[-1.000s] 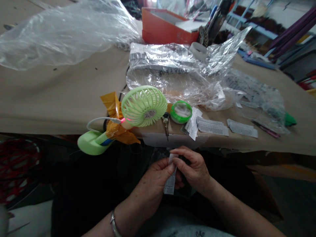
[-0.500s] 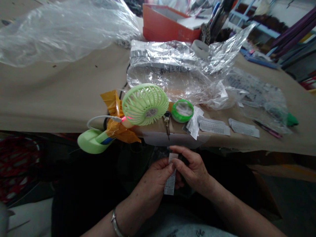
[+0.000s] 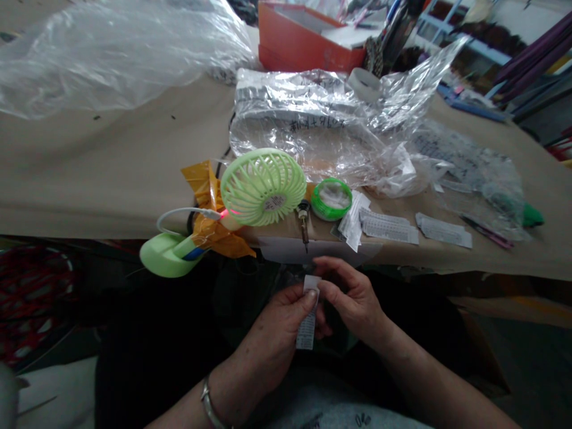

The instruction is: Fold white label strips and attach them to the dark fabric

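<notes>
Both hands meet below the table's front edge, over my lap. My left hand point(image 3: 279, 330) and my right hand point(image 3: 353, 304) both pinch a narrow white printed paper strip point(image 3: 307, 325), which hangs down between them. The fingers of both hands are closed on its upper end. Something dark lies behind the strip; I cannot make it out. A bracelet sits on my left wrist.
On the brown table point(image 3: 111, 173) a light green fan point(image 3: 261, 187) with a red light stands at the front edge, taped with yellow tape. Beside it are a soldering iron point(image 3: 304, 229), a green round tin point(image 3: 330, 201), more paper strips point(image 3: 388, 226), crumpled clear plastic point(image 3: 322, 131) and an orange box point(image 3: 304, 44).
Both hands have shifted slightly up toward the table edge with the strip; the grip is the same. The view has tilted a little.
</notes>
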`<state>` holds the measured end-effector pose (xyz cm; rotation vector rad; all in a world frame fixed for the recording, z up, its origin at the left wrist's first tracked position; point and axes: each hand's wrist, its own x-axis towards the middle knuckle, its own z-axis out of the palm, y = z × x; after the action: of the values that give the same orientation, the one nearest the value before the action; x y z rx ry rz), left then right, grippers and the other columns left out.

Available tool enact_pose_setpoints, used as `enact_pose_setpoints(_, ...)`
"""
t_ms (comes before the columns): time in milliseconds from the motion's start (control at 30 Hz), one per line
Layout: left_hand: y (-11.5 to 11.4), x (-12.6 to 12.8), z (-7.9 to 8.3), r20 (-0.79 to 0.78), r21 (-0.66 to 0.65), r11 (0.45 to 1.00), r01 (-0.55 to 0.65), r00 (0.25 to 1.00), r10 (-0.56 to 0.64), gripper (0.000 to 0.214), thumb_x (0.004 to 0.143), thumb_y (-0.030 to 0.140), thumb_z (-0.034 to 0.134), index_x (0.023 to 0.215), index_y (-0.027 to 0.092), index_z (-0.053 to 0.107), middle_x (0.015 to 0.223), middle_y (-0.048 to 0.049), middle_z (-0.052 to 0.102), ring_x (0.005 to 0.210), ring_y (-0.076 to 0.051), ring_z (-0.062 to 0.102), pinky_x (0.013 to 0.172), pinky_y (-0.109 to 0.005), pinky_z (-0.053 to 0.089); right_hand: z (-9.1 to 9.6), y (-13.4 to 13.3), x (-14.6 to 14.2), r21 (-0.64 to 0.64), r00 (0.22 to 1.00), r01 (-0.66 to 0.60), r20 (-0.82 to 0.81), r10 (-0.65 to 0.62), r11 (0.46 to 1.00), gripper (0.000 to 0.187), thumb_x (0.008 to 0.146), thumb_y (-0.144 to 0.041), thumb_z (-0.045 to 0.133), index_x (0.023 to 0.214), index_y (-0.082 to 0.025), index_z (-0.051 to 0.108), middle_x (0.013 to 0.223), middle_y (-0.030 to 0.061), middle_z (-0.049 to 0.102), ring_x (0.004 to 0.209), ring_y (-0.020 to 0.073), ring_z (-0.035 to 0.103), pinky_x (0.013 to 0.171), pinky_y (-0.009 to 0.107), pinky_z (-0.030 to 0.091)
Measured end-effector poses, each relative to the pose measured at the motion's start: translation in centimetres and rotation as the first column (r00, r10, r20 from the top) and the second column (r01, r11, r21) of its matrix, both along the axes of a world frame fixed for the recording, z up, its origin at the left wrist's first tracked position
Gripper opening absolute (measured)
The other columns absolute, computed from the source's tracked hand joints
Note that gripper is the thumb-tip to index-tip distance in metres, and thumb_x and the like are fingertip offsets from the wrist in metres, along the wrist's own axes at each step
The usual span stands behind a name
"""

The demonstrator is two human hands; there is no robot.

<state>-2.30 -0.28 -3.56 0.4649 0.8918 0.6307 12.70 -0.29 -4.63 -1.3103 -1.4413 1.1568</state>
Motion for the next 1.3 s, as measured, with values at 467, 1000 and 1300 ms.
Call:
enact_pose_setpoints(467,0.0,0.1,0.4,-0.089,0.123,0.992,-0.016,0.996,0.027,0.022,0.081,0.036,0.058,0.069,0.017,0.060,0.058,0.0020,0.056,0.056,-0.012,0.052,0.059,-0.026,0.042,0.5,-0.3,-0.3,0.128,0.988,0.049,0.139,-0.067,0.991,0.005,0.082,-0.022,0.058,0.085,-0.019,0.061,0.074,-0.0010,0.060,0.067,0.0116,0.058,0.063,0.023,0.047)
enact_pose_setpoints(1000,0.2,0.1,0.7,-0.201,0.248,0.968,0.032,0.979,0.019,0.024,0.082,0.032,0.055,0.063,0.019,0.059,0.057,0.0016,0.057,0.058,-0.014,0.052,0.062,-0.027,0.040,0.3,-0.1,-0.7,-0.173,0.968,-0.016,-0.248,-0.028,0.985,0.014,0.082,-0.031,0.063,0.084,-0.019,0.057,0.054,-0.0059,0.058,0.041,0.0092,0.056,0.042,0.021,0.049)
enact_pose_setpoints(1300,0.2,0.2,0.5,-0.239,0.297,0.953,0.060,0.971,0.013,0.029,0.082,0.033,0.054,0.058,0.018,0.059,0.056,0.0011,0.056,0.059,-0.014,0.051,0.063,-0.027,0.038,0.6,0.4,-1.2,-0.242,0.947,-0.021,-0.317,-0.058,0.970,0.022,0.079,-0.036,0.065,0.072,-0.019,0.053,0.045,-0.0079,0.053,0.034,0.0086,0.052,0.036,0.019,0.045)
